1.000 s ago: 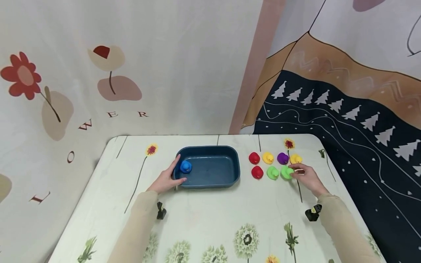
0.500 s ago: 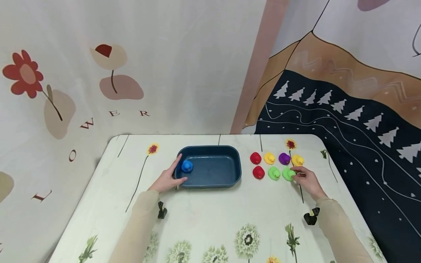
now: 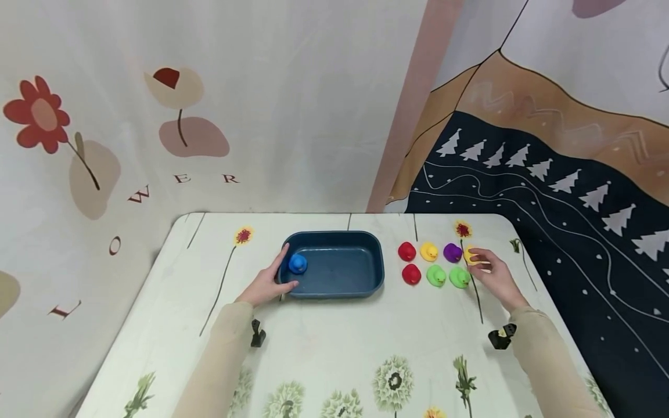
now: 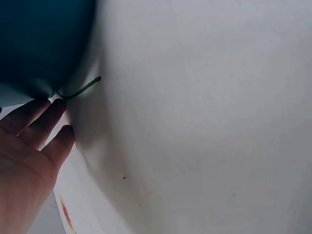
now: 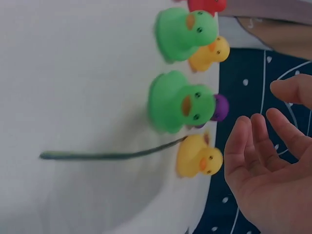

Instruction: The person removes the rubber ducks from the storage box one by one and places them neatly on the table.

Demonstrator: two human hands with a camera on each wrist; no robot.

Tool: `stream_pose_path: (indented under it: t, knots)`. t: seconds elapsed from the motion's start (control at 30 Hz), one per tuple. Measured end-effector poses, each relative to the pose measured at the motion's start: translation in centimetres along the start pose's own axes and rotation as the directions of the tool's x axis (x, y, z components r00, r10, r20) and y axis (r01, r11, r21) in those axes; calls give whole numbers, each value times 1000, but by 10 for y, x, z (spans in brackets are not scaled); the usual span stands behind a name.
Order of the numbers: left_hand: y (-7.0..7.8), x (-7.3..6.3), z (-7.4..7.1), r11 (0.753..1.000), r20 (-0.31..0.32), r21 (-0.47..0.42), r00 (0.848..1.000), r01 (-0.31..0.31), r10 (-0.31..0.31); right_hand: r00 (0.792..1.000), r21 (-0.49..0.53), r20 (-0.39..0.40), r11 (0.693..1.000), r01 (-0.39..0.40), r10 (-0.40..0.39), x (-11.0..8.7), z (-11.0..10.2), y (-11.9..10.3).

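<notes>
A dark blue rectangular tub (image 3: 340,294) stands on the table with a blue rubber duck (image 3: 298,263) inside at its left end. My left hand (image 3: 263,287) holds the tub's left end, thumb over the front rim and fingers along the outer wall. On the right, my right hand (image 3: 493,277) is at the rear yellow duck (image 5: 199,156), fingers parted and overlapping it in the head view. The right wrist view shows nothing between its fingers. Just in front sits a green duck (image 3: 459,277), and left of the yellow duck is a purple duck (image 3: 452,252).
More ducks stand right of the tub: two red ones, the front red duck (image 3: 411,274) among them, another green duck (image 3: 436,275) and another yellow duck (image 3: 429,251). The table (image 3: 334,337) has a flower-print cover and meets a patterned fabric backdrop (image 3: 292,116).
My right hand has left the front-right green duck, which stays standing, and moved back to the rear yellow duck. My left hand and the tub stay put.
</notes>
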State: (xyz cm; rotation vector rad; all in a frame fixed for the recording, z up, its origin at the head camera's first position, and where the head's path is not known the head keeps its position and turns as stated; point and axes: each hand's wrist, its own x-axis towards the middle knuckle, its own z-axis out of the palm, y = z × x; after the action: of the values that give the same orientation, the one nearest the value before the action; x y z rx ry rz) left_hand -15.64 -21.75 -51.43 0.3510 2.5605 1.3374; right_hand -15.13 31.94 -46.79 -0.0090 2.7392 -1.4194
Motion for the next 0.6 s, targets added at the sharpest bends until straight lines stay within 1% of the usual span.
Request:
stream_pose_path:
  t: [0.3, 0.4, 0.6]
  knots:
    - [3, -1, -1, 1000, 8, 5, 1000, 6, -6, 999, 41, 45, 999, 7, -9, 5, 14, -21]
    - [4, -1, -1, 1000, 10, 1, 1000, 12, -12, 998, 30, 65, 1000, 7, -9, 6, 19, -26]
    - [4, -1, -1, 1000, 9, 8, 1000, 16, -16, 993, 48, 108, 998, 44, -49, 7, 26, -37]
